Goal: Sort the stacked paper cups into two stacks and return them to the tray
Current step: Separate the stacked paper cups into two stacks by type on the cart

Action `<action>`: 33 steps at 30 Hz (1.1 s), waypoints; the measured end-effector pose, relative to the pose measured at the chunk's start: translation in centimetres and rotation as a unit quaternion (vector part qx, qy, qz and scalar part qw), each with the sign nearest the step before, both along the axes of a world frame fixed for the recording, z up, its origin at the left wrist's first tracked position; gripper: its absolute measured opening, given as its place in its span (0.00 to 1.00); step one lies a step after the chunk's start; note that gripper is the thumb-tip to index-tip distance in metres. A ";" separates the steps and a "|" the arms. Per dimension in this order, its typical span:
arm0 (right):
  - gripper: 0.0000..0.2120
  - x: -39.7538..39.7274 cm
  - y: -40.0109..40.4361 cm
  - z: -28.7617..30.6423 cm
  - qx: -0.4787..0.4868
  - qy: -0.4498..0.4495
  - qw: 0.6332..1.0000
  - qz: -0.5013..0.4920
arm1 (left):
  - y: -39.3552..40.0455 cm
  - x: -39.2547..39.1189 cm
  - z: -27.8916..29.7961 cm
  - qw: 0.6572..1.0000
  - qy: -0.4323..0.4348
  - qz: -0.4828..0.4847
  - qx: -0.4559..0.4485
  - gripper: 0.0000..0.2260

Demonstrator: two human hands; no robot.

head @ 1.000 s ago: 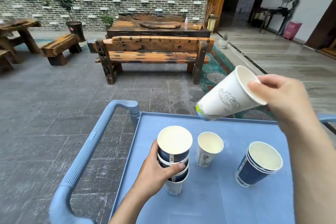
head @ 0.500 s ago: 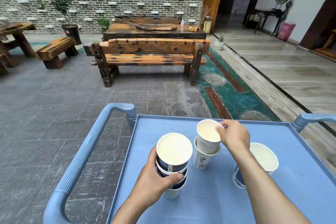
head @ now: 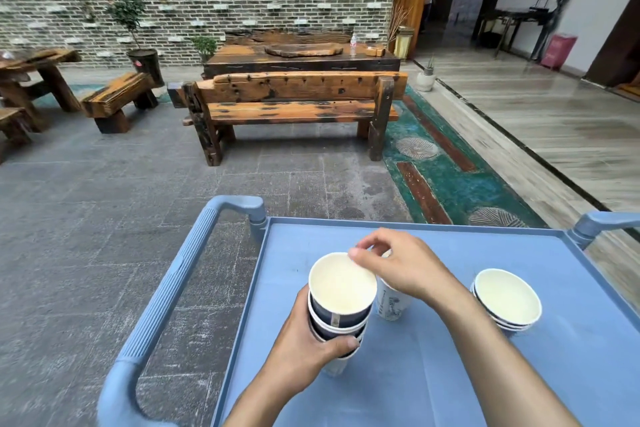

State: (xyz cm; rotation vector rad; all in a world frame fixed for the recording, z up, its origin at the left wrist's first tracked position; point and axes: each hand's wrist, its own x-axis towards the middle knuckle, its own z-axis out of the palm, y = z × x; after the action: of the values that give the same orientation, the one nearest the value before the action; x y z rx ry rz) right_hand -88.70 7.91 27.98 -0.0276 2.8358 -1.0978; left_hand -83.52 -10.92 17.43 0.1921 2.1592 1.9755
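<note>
Left hand [head: 304, 350] grips the mixed stack [head: 341, 308]; right hand [head: 401, 267] pinches its top rim.

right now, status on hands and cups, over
Left hand gripping mixed paper cup stack. Right hand pinching its top rim. Nothing in the way.

The right hand [head: 405, 265] is covering the white cups' [head: 389, 302] rims; the left hand [head: 304, 350] is hiding the mixed stack's [head: 341, 291] lower cups.
</note>
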 end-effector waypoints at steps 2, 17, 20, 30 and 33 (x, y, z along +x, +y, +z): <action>0.13 0.4 -0.8 0.1 0.015 -0.008 0.999 0.027 | 0.1 -0.1 -0.2 1.000 -0.001 -0.002 0.000 0.38; 0.10 4.6 11.1 10.1 -0.104 0.277 0.937 -0.184 | 0.6 -1.0 -0.8 1.000 0.014 0.000 0.003 0.39; 0.15 7.1 16.2 9.9 -0.114 0.276 0.912 -0.281 | 0.7 -1.1 -1.0 1.000 0.019 -0.002 0.002 0.38; 0.06 8.0 19.7 3.8 -0.003 0.158 0.913 -0.377 | 1.0 -1.4 -1.3 1.000 0.019 -0.006 0.013 0.38; 0.05 6.5 19.2 1.4 0.041 0.095 0.923 -0.371 | 1.0 -1.4 -1.3 1.000 0.022 -0.005 0.007 0.38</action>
State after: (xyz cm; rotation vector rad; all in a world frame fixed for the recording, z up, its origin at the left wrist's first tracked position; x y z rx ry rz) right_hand -82.16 27.10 29.41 1.0814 3.1330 -1.1085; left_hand -84.88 -9.89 16.13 0.2505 2.1678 1.9984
